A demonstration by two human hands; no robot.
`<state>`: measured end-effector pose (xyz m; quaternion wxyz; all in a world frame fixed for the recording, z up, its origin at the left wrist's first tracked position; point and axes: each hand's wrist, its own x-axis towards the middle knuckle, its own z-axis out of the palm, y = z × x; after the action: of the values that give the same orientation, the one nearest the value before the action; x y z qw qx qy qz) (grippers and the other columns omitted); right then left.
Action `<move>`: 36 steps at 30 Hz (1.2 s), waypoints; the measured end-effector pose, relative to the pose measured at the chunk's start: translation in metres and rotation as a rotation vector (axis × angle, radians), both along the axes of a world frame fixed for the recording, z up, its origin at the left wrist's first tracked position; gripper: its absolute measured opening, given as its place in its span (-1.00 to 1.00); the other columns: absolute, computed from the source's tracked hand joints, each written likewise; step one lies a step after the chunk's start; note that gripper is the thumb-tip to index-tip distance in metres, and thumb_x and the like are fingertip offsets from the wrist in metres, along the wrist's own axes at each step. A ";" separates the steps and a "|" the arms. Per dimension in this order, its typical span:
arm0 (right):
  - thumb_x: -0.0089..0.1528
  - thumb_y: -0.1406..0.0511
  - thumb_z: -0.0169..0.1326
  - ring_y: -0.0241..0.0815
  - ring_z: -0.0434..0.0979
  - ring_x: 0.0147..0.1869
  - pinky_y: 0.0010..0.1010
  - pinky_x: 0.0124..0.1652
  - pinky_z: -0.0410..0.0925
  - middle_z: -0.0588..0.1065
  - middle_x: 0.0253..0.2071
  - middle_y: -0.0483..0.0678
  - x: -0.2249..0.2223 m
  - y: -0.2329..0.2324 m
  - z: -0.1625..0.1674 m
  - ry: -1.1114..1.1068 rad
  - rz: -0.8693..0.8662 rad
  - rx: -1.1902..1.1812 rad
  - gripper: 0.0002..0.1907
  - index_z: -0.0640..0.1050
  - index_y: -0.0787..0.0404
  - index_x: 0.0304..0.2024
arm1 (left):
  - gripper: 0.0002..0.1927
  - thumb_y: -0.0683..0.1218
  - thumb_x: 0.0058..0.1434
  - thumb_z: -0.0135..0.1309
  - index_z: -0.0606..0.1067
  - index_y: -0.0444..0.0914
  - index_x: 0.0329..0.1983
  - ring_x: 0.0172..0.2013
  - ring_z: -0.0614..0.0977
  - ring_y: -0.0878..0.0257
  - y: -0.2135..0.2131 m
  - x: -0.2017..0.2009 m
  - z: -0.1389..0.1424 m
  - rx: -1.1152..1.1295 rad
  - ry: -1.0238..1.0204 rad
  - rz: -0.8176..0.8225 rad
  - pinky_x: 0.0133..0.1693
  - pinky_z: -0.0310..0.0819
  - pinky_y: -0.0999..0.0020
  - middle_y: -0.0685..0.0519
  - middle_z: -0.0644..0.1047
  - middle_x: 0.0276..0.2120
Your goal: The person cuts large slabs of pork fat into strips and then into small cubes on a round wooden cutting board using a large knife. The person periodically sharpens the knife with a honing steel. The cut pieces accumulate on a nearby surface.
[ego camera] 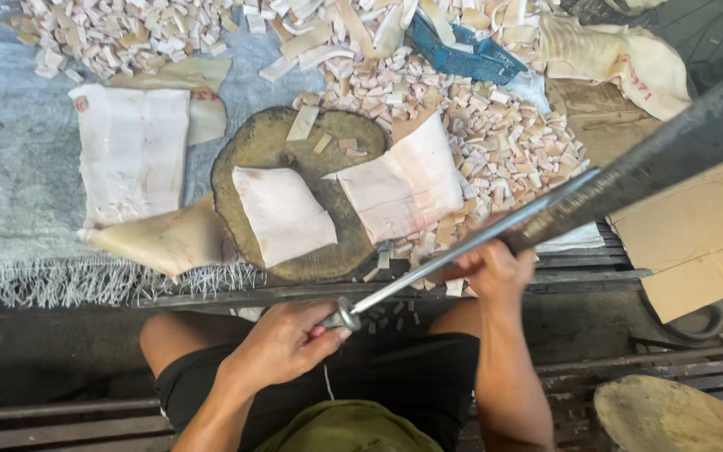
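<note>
From my feed: chopping block [248, 163] sits mid-tabletop w/ two slabs [284, 213] on it, bigger slab [131, 151] to its left, cut pieces [512, 142] piled right & behind, basket [462, 52] behind those, cardboard [696, 234] far right.

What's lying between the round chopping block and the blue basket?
In the head view, a heap of small cut pieces lies between the block and the basket.

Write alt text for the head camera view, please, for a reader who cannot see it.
A seated person's left hand grips the handle of a sharpening steel, while the right hand holds a large dark blade against it. Beyond, a round wooden chopping block carries a pale slab of skin, with heaps of small cut pieces around it.
</note>
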<state>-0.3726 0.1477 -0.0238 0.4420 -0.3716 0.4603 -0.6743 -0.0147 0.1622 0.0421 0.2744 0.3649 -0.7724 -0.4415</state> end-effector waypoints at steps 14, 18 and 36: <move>-0.08 0.22 0.32 0.12 0.60 -0.38 -0.03 -0.32 0.45 0.57 -0.41 0.06 0.067 0.015 -0.040 1.501 0.086 -0.173 -0.35 0.44 0.19 0.05 | -0.77 -0.03 0.29 0.11 0.57 -0.29 -0.17 -0.59 0.38 0.31 0.016 0.016 -0.028 0.366 0.014 0.184 -0.50 0.36 0.31 0.00 0.43 -0.62; 0.01 0.23 0.39 0.13 0.60 -0.33 -0.07 -0.30 0.48 0.59 -0.34 0.10 -0.016 0.028 -0.029 1.527 -0.302 0.211 -0.55 0.61 0.13 -0.06 | -0.78 -0.03 0.22 0.16 0.62 -0.25 -0.18 -0.61 0.37 0.26 0.032 0.072 -0.014 0.294 -0.112 0.166 -0.52 0.33 0.28 -0.04 0.44 -0.67; 0.03 0.46 0.16 -0.30 0.49 -0.36 -0.45 -0.33 0.41 0.48 -0.41 -0.11 0.076 0.103 -0.043 0.732 0.143 0.041 -0.73 0.44 0.23 -0.22 | -0.80 -0.02 0.26 0.15 0.60 -0.25 -0.24 -0.68 0.44 0.15 -0.032 0.012 0.002 0.048 0.001 0.049 -0.60 0.27 0.17 0.01 0.43 -0.68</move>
<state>-0.2964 0.2510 -0.0672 0.3013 -0.6104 0.5742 -0.4549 -0.0026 0.1300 0.0439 0.2767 0.3902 -0.7523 -0.4530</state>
